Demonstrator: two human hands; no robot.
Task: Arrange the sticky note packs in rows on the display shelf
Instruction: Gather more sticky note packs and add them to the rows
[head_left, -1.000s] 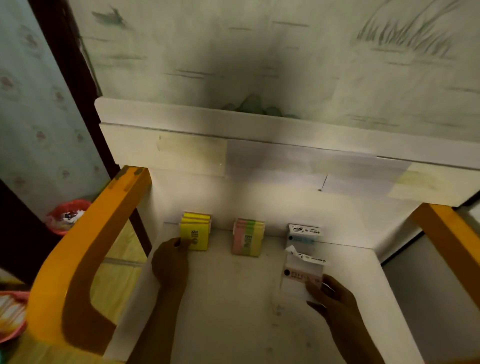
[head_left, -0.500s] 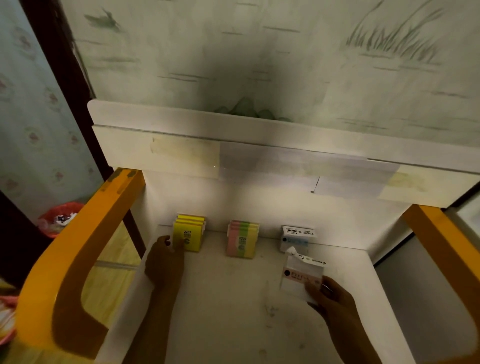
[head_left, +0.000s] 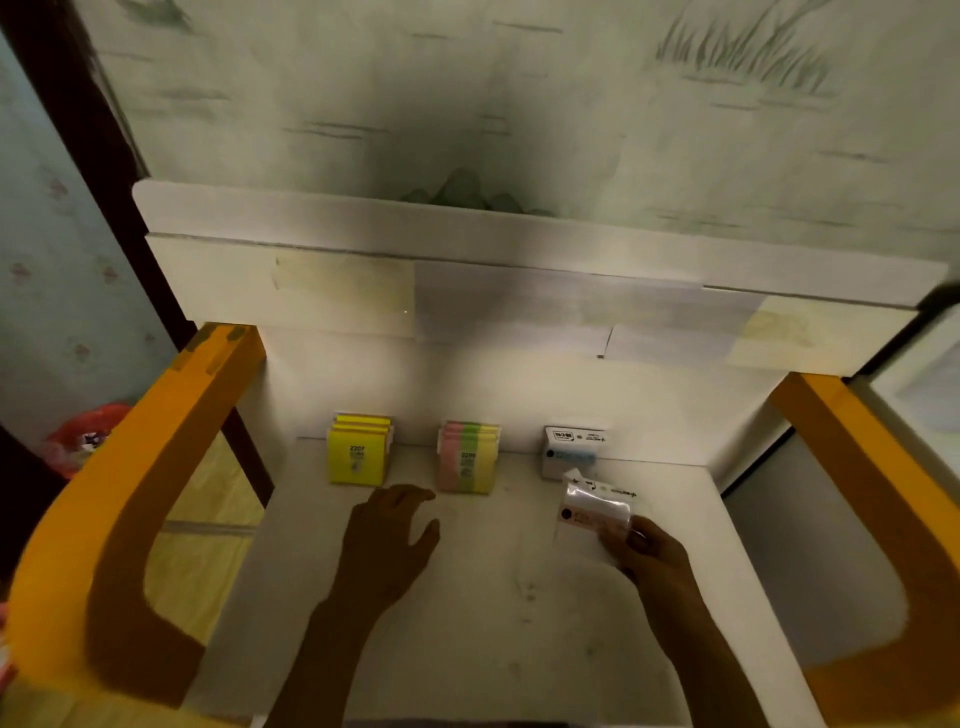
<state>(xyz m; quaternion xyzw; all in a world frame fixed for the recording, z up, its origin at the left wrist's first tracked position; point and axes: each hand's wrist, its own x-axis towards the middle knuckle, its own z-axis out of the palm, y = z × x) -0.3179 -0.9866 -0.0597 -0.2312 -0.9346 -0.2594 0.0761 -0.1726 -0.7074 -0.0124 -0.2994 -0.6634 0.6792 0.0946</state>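
Three stacks of sticky note packs stand in a row against the back of the white shelf (head_left: 498, 613): yellow packs (head_left: 358, 456) at the left, pink-green-yellow packs (head_left: 469, 463) in the middle, a white-and-blue pack (head_left: 571, 451) at the right. My right hand (head_left: 649, 551) pinches a clear-wrapped pack with a pink strip (head_left: 595, 512) just in front of the white-and-blue one. My left hand (head_left: 387, 543) hovers over the shelf, fingers relaxed, between the yellow and middle stacks, holding nothing.
Orange curved side frames (head_left: 119, 509) (head_left: 883, 509) flank the shelf. A white upper shelf board (head_left: 467, 275) overhangs the back. A red bag (head_left: 83, 436) lies on the floor at the left. Bare shelf surface lies in front of the row.
My left hand has left the yellow packs and moved right toward the middle of the shelf. My right hand still holds the clear-wrapped pack in about the same place.
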